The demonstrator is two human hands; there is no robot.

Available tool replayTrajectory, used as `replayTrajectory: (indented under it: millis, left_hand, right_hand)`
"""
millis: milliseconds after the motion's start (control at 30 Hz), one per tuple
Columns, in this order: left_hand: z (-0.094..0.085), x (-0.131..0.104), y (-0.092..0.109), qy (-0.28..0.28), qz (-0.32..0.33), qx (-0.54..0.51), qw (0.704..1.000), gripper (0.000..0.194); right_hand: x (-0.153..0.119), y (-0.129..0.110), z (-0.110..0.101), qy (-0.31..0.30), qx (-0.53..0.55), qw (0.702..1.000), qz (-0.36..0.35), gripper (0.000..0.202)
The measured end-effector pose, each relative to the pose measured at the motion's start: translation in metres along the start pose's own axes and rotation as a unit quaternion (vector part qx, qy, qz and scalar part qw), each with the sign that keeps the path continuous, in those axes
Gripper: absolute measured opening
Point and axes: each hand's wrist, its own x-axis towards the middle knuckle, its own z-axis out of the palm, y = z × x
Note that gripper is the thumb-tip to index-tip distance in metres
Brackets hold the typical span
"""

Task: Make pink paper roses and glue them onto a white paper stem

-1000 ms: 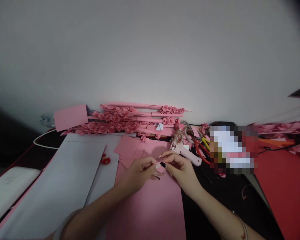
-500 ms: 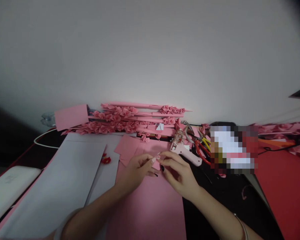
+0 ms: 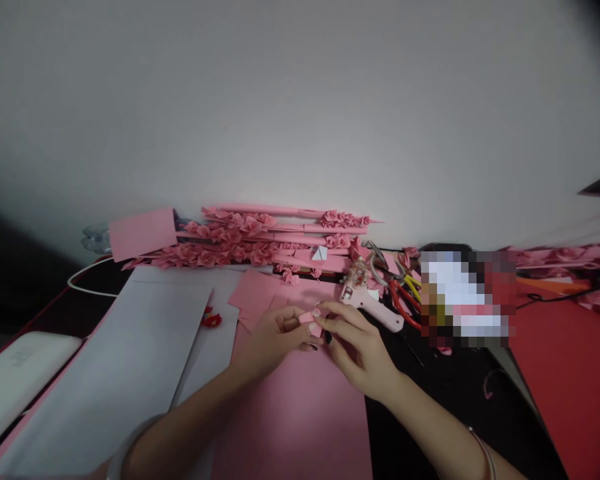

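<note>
Between the fingertips of both hands is a small folded piece of pink paper (image 3: 309,317). My left hand (image 3: 275,337) pinches it from the left, thumb on top. My right hand (image 3: 357,340) grips its right edge with thumb and fingers, partly covering it. Both hands hover over a large pink paper sheet (image 3: 300,413). Smaller pink paper pieces (image 3: 254,293) lie just beyond my left hand. A pale pink glue gun (image 3: 377,310) rests beyond my right hand.
Pink paper flowers on rolled stems (image 3: 230,250) line the wall. White sheets (image 3: 110,360) and a white flat device (image 3: 20,373) lie left. Red-handled pliers (image 3: 403,303) sit by the glue gun. Red paper (image 3: 575,373) lies right, near a blurred-out patch.
The pink paper piece has turned between my fingers, and more of its flat folded face now shows. Both hands stay in nearly the same place.
</note>
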Motion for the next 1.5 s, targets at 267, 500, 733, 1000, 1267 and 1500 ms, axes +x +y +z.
replayTrajectory:
  millis: [267,500,733,1000,1267,1500]
  left_hand:
    - [-0.001,0.0,-0.007,-0.045,0.041,0.127,0.99,0.018]
    - [-0.001,-0.003,-0.011,-0.075,0.022,0.216,0.973,0.02]
    - [0.001,-0.004,-0.003,-0.082,0.019,0.219,0.972,0.021]
    - [-0.001,-0.002,-0.005,-0.078,0.043,0.194,0.977,0.018]
    - [-0.004,0.002,-0.005,-0.085,0.045,0.161,0.982,0.022]
    - [-0.004,0.003,-0.004,-0.075,0.029,0.149,0.986,0.022]
  right_hand:
    - [0.0,-0.001,0.002,0.014,0.058,0.99,0.131,0.008]
    - [0.003,0.003,0.001,-0.087,0.053,0.989,0.103,0.02]
    - [0.0,0.002,0.001,-0.06,0.045,0.988,0.135,0.024]
    - [0.002,0.0,0.001,-0.021,0.033,0.999,0.035,0.033]
    - [0.002,0.001,0.001,0.019,-0.019,1.0,-0.003,0.04]
    - [0.002,0.001,0.001,0.03,0.008,1.0,-0.005,0.039]
